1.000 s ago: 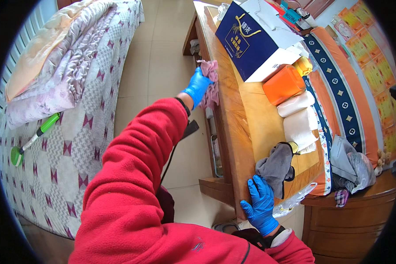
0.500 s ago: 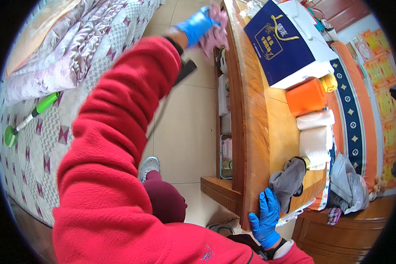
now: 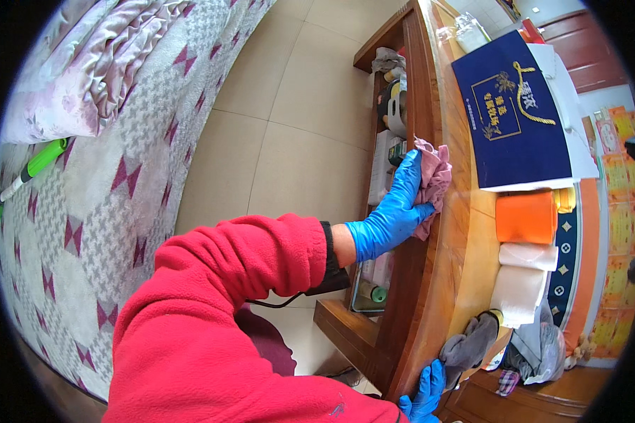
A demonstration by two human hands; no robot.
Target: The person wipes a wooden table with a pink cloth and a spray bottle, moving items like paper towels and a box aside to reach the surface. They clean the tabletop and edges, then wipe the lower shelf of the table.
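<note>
Fleece jacket (image 3: 190, 310), red, sleeve (image 3: 240, 254) creased, small bluish emblem (image 3: 339, 409); black wristband (image 3: 329, 250), left; hands (image 3: 391, 218) in blue gloves (image 3: 425, 396); maroon trousers (image 3: 268, 342); black cord (image 3: 279, 304) beneath sleeve.

The person's left arm (image 3: 226, 257) is bent; the gloved left hand (image 3: 391, 218) grips, the gloved right hand (image 3: 426, 396) lies outstretched.

To your left lies the bed (image 3: 130, 173) with a handled tool (image 3: 46, 158) on it, and the floor (image 3: 289, 127) runs between it and the desk (image 3: 462, 268) on your right. On the desk, from far to near, come a bag (image 3: 515, 120), a container (image 3: 526, 217), paper rolls (image 3: 519, 287) and a cloth (image 3: 468, 343), with stored things (image 3: 396, 115) beneath its top. Your left hand (image 3: 394, 213) meets a second cloth (image 3: 436, 178) along the desk's left edge; your right hand (image 3: 425, 396) rests at the near end.
</note>
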